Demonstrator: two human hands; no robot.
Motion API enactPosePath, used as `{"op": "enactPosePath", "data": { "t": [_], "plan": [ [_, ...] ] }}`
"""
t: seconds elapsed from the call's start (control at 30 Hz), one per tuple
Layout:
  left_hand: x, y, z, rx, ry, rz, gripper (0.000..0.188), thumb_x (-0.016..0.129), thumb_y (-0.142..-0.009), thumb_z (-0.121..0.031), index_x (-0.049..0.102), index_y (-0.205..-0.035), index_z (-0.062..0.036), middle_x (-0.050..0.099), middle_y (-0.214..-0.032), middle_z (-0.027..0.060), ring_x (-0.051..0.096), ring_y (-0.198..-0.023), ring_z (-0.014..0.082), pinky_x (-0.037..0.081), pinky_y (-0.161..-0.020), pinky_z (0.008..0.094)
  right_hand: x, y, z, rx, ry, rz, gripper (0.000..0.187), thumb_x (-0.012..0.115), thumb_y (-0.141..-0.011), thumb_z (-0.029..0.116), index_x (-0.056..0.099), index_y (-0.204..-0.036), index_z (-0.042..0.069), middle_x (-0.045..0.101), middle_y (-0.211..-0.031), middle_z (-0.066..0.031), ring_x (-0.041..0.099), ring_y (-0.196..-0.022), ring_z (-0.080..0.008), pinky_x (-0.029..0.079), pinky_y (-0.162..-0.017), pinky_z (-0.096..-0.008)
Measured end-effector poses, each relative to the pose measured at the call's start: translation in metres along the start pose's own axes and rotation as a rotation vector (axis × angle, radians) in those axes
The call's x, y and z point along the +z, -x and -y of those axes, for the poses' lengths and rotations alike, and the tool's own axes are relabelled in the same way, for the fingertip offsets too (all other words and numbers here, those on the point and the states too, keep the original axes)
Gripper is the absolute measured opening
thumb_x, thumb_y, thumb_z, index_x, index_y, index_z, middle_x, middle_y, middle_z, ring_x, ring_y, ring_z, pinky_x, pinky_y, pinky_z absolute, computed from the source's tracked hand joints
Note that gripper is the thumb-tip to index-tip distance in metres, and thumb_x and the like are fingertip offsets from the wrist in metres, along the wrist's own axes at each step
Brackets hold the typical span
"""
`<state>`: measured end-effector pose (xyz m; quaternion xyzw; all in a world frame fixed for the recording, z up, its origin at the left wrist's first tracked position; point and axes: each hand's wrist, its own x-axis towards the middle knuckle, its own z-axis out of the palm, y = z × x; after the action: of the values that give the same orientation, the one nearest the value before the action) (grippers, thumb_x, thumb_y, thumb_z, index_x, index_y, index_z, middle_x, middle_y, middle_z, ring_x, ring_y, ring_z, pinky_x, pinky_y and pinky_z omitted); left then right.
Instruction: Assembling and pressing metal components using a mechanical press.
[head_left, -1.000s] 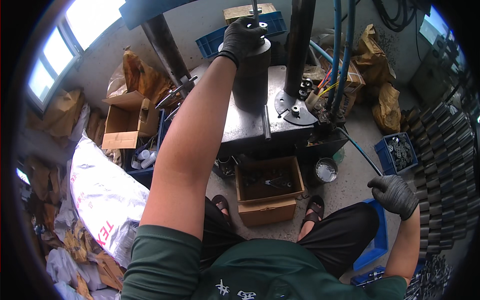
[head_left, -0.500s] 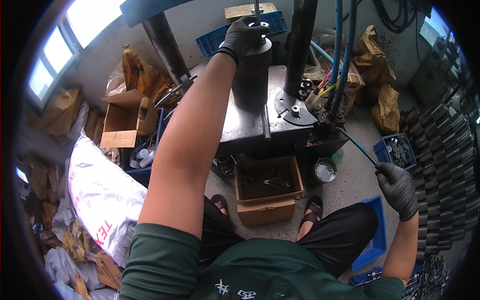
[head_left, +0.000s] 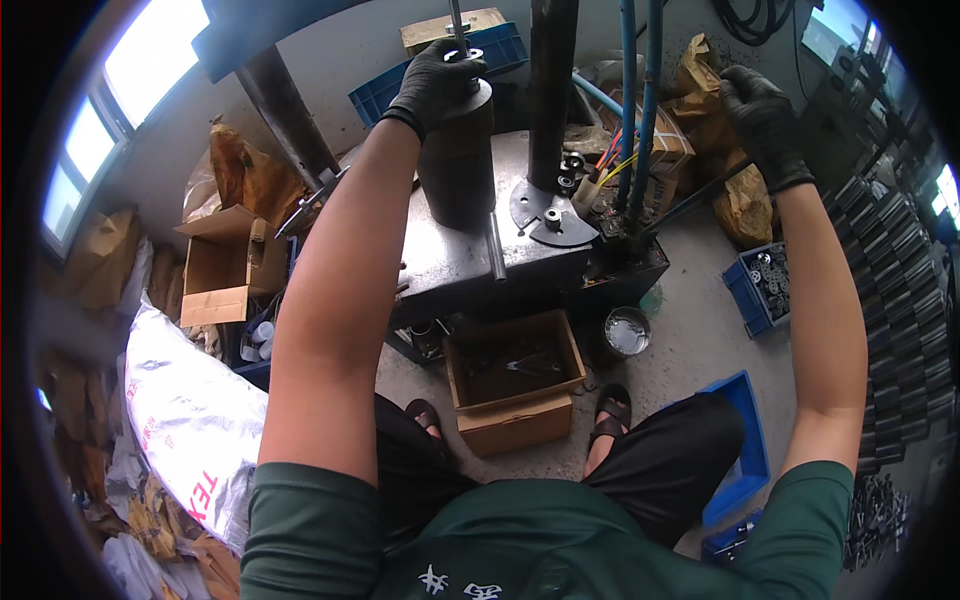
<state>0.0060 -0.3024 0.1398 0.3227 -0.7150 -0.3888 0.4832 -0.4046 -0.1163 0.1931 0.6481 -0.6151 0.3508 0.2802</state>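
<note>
The left hand [head_left: 437, 87], gloved, grips the metal fitting [head_left: 470, 55] atop the dark cylinder [head_left: 458, 175], which stands upright on the metal desk [head_left: 440, 262]. The right hand [head_left: 766, 130], gloved, is raised at upper right. The dark bar [head_left: 698, 204] slopes up to its outline; grip on the bar cannot be determined. An open cardboard box [head_left: 515, 425] sits on the floor [head_left: 680, 330] between the feet

Bright daylight fills rectangular framed glass windows [head_left: 158, 60] in a scuffed off-white wall [head_left: 330, 75]; speckled grey concrete floor [head_left: 690, 310].
</note>
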Motion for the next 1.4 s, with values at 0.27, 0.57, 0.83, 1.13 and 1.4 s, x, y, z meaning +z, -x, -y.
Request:
{"op": "enactPosePath", "data": {
  "t": [0.27, 0.57, 0.83, 1.13, 1.4],
  "plan": [
    [-0.026, -0.009, 0.022, 0.188, -0.313, -0.127, 0.037, 0.077, -0.09, -0.003, 0.062, -0.124, -0.0056, 0.067, -0.108, 0.0056, 0.069, -0.092, 0.0153, 0.058, -0.082, 0.0272, -0.001, -0.013, 0.036, 0.121, 0.156, 0.139, 0.039, 0.06, -0.095, 0.048, 0.076, -0.112, 0.016, 0.074, -0.108, -0.0157, 0.071, -0.102, -0.0369, 0.055, -0.091, -0.0483],
    [0.025, 0.159, 0.023, 0.394, -0.139, -0.05, 0.048, 0.072, -0.089, 0.005, 0.061, -0.133, -0.008, 0.063, -0.133, 0.0101, 0.062, -0.121, 0.021, 0.052, -0.101, 0.0362, -0.043, 0.032, 0.048, -0.075, 0.239, 0.152, 0.032, 0.06, -0.097, 0.039, 0.072, -0.099, 0.01, 0.072, -0.087, -0.015, 0.072, -0.082, -0.0343, 0.058, -0.077, -0.048],
    [0.066, 0.297, -0.016, 0.39, -0.278, 0.12, 0.062, 0.076, -0.08, 0.006, 0.061, -0.138, -0.0061, 0.059, -0.134, 0.0137, 0.064, -0.117, 0.0281, 0.055, -0.099, 0.0373, -0.094, 0.157, 0.072, -0.465, -0.039, -0.089, 0.012, 0.069, -0.085, 0.016, 0.065, -0.093, 0.01, 0.067, -0.087, -0.0099, 0.067, -0.079, -0.028, 0.053, -0.072, -0.0443],
    [0.081, 0.309, -0.041, 0.574, -0.411, 0.374, 0.055, 0.071, -0.079, 0.007, 0.064, -0.13, -0.0111, 0.066, -0.125, 0.0157, 0.067, -0.106, 0.0349, 0.057, -0.09, 0.041, -0.015, 0.275, 0.231, 0.726, -1.535, 0.408, 0.046, 0.061, -0.104, 0.043, 0.062, -0.129, 0.005, 0.065, -0.126, -0.0127, 0.063, -0.112, -0.0235, 0.051, -0.102, -0.04],
    [0.081, 0.313, -0.034, 0.081, -0.062, 0.528, 0.028, 0.065, -0.095, -0.004, 0.066, -0.122, -0.0002, 0.065, -0.121, 0.0149, 0.067, -0.108, 0.0249, 0.055, -0.091, 0.0345, 0.022, 0.295, 0.256, 1.78, -1.815, 0.859, 0.052, 0.047, -0.102, 0.066, 0.066, -0.104, 0.017, 0.071, -0.077, -0.0062, 0.062, -0.049, -0.0211, 0.051, -0.043, -0.0399]
  ]
}}
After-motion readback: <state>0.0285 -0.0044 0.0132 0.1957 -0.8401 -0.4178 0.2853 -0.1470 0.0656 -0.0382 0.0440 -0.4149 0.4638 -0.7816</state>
